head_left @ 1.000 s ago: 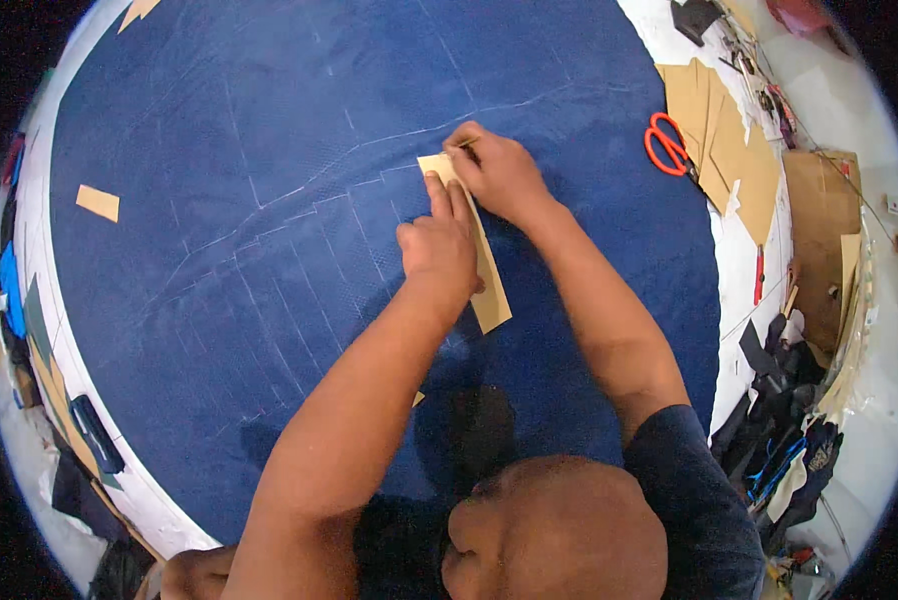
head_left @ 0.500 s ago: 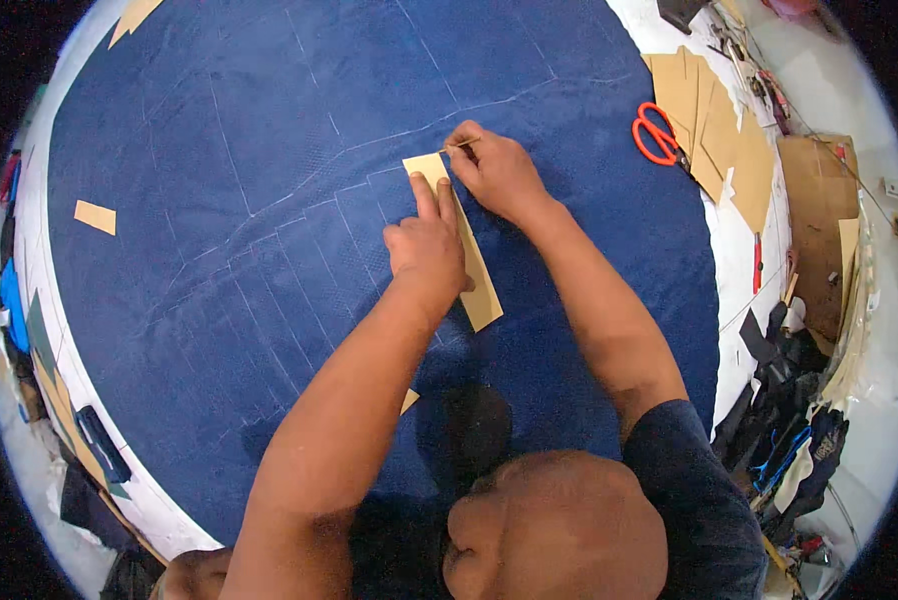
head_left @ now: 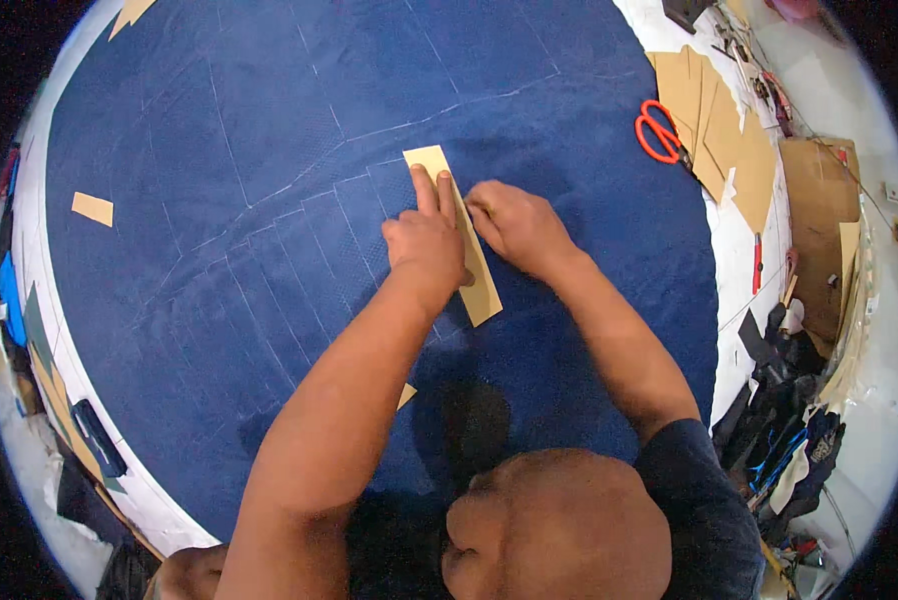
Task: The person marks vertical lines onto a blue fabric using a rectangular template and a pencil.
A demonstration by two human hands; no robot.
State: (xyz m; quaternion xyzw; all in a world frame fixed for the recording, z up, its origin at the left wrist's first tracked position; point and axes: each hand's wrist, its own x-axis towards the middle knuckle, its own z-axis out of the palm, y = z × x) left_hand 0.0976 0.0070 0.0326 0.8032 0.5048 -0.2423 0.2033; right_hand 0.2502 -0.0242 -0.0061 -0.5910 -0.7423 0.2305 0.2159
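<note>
Two stretched fingers of my left hand (head_left: pixel 429 235) press a narrow pale card strip (head_left: pixel 484 297) flat on dark blue cloth (head_left: pixel 579 345). The remaining fingers are partly bent beside it. Close to the strip's right edge, my right hand (head_left: pixel 519 228) is closed in a pinch. The thin stick that showed in it earlier is hidden by the fingers now. White chalk-like lines run over the cloth left of the strip, several of them parallel and joined in a stepped row along the top.
Orange-handled scissors (head_left: pixel 657 133) lie at the cloth's right edge against brown card pieces (head_left: pixel 721 120). A small card piece (head_left: pixel 93 209) rests on the cloth at left; another (head_left: pixel 406 397) shows beside my left forearm. Dark fabric scraps (head_left: pixel 784 385) heap at right.
My right hand has moved down along the strip's right edge, from its top end toward its middle. The thin stick has gone out of sight. My left hand stays on the strip.
</note>
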